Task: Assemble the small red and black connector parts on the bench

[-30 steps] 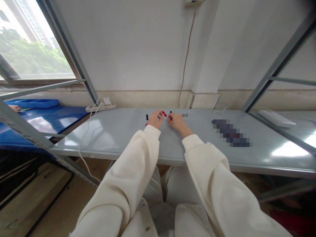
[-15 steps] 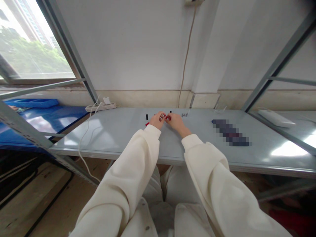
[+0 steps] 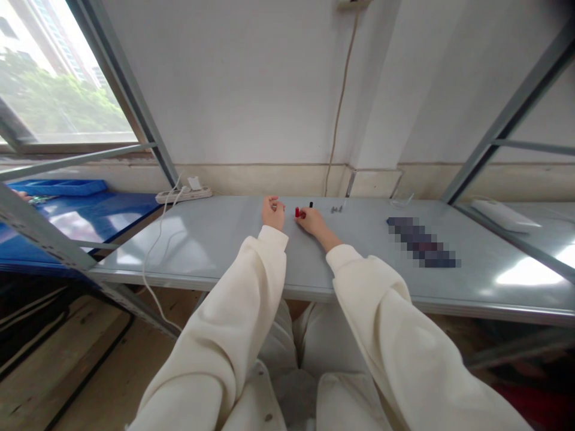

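Note:
Both my hands rest far out on the grey metal table [image 3: 215, 239], in cream sleeves. My left hand [image 3: 273, 213] is curled into a loose fist; whatever is inside it is hidden. A short gap to its right, my right hand [image 3: 313, 221] pinches a small red piece [image 3: 297, 212] at its fingertips. A tiny black piece [image 3: 311, 205] stands just beyond the right hand. A few small grey parts [image 3: 336, 209] lie a little further right.
A white power strip [image 3: 183, 194] with its cable lies at the table's back left. A blue tray [image 3: 63, 187] sits on the blue bench to the left. A blurred dark patch [image 3: 422, 242] and a white flat object [image 3: 503, 214] lie to the right. Slanted metal frame posts flank the table.
My hands, touching around the red piece before, have parted. The left hand moved left and away over where a black piece lay. The right hand keeps the red piece.

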`<state>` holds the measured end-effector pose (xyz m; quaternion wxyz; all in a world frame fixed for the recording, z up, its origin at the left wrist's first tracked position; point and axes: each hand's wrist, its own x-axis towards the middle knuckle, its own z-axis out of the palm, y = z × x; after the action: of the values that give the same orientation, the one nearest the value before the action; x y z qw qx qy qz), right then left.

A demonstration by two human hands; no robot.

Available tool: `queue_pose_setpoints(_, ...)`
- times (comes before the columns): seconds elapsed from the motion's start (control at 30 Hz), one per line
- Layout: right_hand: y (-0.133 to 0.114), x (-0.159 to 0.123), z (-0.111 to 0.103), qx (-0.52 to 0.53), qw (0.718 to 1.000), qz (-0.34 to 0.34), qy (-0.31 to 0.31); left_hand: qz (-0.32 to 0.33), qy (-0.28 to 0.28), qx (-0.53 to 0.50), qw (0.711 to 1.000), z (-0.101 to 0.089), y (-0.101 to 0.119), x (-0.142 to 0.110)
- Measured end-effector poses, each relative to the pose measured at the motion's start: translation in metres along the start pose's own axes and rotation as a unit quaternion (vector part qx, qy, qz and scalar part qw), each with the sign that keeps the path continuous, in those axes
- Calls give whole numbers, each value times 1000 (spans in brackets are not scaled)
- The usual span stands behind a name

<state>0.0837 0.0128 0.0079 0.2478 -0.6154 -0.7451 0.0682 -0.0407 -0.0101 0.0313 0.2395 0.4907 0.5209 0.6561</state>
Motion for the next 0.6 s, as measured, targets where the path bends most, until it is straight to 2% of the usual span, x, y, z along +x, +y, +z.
queue_pose_setpoints(0.1,-4,2,2,6,1000,0,1,-45,9,-43,998,-1,6,-1)
queue_pose_setpoints(0.23,-9,4,5,13,1000,-11,-8,-64,9,-81,995,-1,8,-1)
queue_pose_setpoints(0.43,-12,6,8,6,999,-29,-22,-60,8,-60,996,0,6,0)
queue_pose_setpoints(0.6,-13,3,4,-11,999,-19,-40,-60,-11,-24,998,0,2,3)
